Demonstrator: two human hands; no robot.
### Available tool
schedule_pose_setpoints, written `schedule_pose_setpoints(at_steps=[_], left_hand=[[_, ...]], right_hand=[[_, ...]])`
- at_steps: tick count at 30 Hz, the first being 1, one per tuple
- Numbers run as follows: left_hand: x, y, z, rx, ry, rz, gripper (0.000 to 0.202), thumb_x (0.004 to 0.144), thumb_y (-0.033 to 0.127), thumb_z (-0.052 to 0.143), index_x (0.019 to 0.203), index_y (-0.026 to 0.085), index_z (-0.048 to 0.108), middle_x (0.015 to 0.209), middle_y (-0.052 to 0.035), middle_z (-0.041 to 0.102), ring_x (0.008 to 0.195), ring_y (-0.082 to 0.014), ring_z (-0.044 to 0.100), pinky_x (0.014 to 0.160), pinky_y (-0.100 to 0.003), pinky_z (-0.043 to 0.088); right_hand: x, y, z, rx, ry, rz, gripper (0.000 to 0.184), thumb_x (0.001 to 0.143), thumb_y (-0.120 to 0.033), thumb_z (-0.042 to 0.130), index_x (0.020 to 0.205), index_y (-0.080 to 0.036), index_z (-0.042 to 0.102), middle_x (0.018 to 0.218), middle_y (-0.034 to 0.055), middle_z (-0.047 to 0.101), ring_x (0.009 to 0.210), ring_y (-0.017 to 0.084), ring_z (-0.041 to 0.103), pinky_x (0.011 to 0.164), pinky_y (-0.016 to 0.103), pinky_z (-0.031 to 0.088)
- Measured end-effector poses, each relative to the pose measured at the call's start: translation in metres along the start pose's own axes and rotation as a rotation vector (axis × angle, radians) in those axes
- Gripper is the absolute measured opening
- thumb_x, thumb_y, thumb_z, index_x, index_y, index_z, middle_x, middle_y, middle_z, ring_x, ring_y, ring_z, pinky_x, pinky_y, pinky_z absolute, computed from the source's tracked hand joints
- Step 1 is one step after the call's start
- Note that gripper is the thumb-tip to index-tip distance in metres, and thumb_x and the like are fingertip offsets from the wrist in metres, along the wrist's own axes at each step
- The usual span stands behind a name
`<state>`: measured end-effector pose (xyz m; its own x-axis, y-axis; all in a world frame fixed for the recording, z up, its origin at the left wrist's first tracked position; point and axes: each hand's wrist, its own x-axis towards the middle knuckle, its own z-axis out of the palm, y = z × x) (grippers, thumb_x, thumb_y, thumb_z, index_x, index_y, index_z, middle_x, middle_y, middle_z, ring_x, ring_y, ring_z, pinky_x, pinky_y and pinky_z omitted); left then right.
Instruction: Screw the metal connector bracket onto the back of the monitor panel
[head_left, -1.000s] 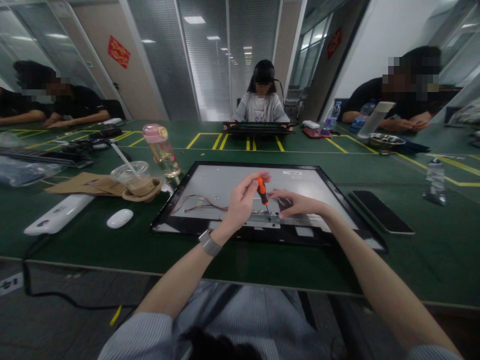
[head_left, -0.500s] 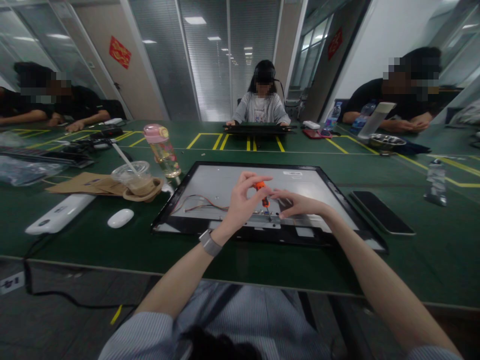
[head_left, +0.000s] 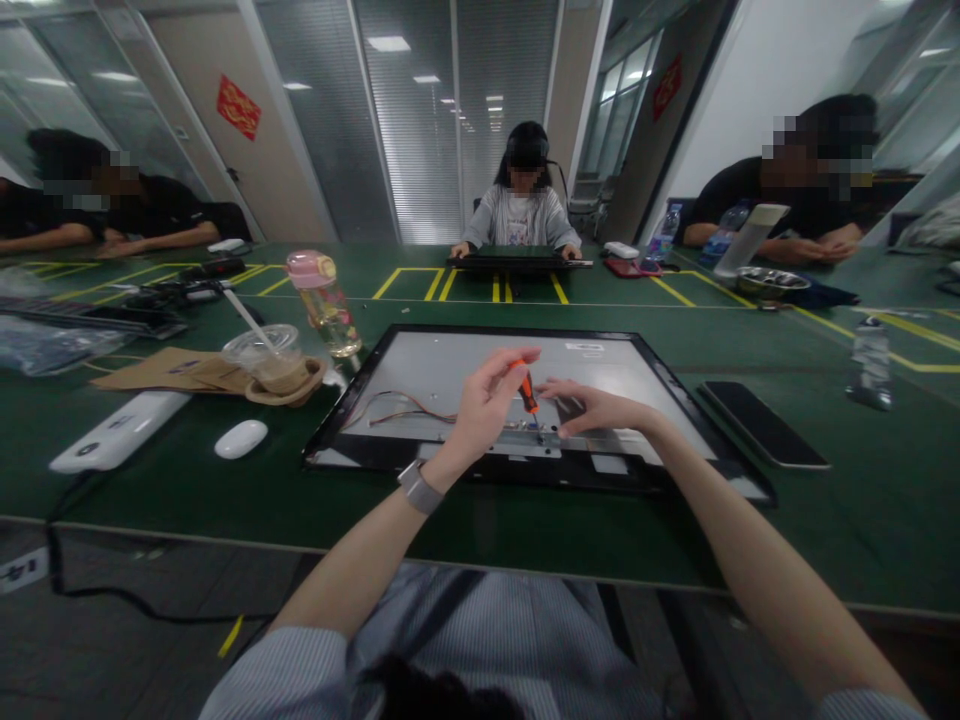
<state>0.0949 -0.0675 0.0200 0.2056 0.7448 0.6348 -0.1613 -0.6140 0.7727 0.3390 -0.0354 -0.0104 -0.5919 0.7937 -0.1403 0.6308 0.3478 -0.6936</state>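
Observation:
A flat display panel (head_left: 465,360) with a black frame and a grey back lies on the table. My left hand (head_left: 484,400), a watch on its wrist, is closed around the top of an orange and black screwdriver (head_left: 528,392). The screwdriver leans slightly, its tip down at a metal strip (head_left: 517,440) along the panel's near side. My right hand (head_left: 592,408) is just right of the screwdriver, thumb and fingers apart, fingertips close to the handle; whether they touch it I cannot tell. Thin cables (head_left: 409,400) lie on the panel's left part.
A black phone (head_left: 761,424) lies right of the panel. To the left are a white mouse-shaped case (head_left: 241,438), a white power bank (head_left: 120,430), an iced drink cup (head_left: 274,358) and a pink-lidded bottle (head_left: 326,305). A person (head_left: 521,210) sits opposite; others sit at both sides.
The fingers of my left hand have shifted round the screwdriver's top, and its handle tilts a little differently. My right hand has stayed nearly still.

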Motion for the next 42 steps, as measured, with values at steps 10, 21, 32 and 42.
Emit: schedule_pose_setpoints(at_steps=[10, 21, 32, 42], left_hand=[[0.0027, -0.0034, -0.0040, -0.030, -0.026, -0.025, 0.032, 0.100, 0.022, 0.042, 0.121, 0.023, 0.066, 0.122, -0.0083, 0.070, 0.108, -0.0198, 0.067, 0.096, -0.037, 0.052], [-0.0018, -0.0012, -0.0018, 0.053, 0.003, -0.010, 0.024, 0.098, 0.033, 0.053, 0.111, 0.022, 0.071, 0.101, -0.0062, 0.069, 0.094, -0.0172, 0.065, 0.088, -0.032, 0.052], [0.0003, -0.0038, -0.0026, -0.048, 0.016, 0.003, 0.020, 0.094, 0.030, 0.061, 0.108, 0.020, 0.071, 0.098, -0.0058, 0.072, 0.089, -0.0159, 0.068, 0.084, -0.032, 0.056], [-0.0032, 0.0021, 0.0009, 0.057, -0.031, 0.106, 0.029, 0.099, 0.024, 0.052, 0.124, 0.023, 0.067, 0.100, -0.0061, 0.069, 0.094, -0.0155, 0.066, 0.089, -0.032, 0.054]], right_hand=[[-0.0004, -0.0038, 0.0000, 0.002, -0.001, 0.019, 0.083, 0.070, -0.065, 0.076, 0.142, -0.030, 0.054, 0.161, 0.0048, 0.038, 0.154, 0.033, 0.013, 0.124, 0.054, 0.015], [0.0013, -0.0005, 0.0006, 0.000, -0.010, -0.005, 0.084, 0.070, -0.068, 0.074, 0.140, -0.026, 0.055, 0.161, 0.0070, 0.037, 0.154, 0.033, 0.012, 0.124, 0.053, 0.011], [0.0003, -0.0003, 0.0004, 0.011, -0.004, 0.005, 0.083, 0.068, -0.070, 0.075, 0.140, -0.032, 0.056, 0.160, 0.0028, 0.038, 0.153, 0.034, 0.012, 0.124, 0.055, 0.012], [0.0001, 0.0018, 0.0010, 0.029, -0.004, 0.011, 0.085, 0.068, -0.071, 0.075, 0.140, -0.030, 0.055, 0.162, 0.0035, 0.035, 0.154, 0.032, 0.010, 0.125, 0.052, 0.011]])
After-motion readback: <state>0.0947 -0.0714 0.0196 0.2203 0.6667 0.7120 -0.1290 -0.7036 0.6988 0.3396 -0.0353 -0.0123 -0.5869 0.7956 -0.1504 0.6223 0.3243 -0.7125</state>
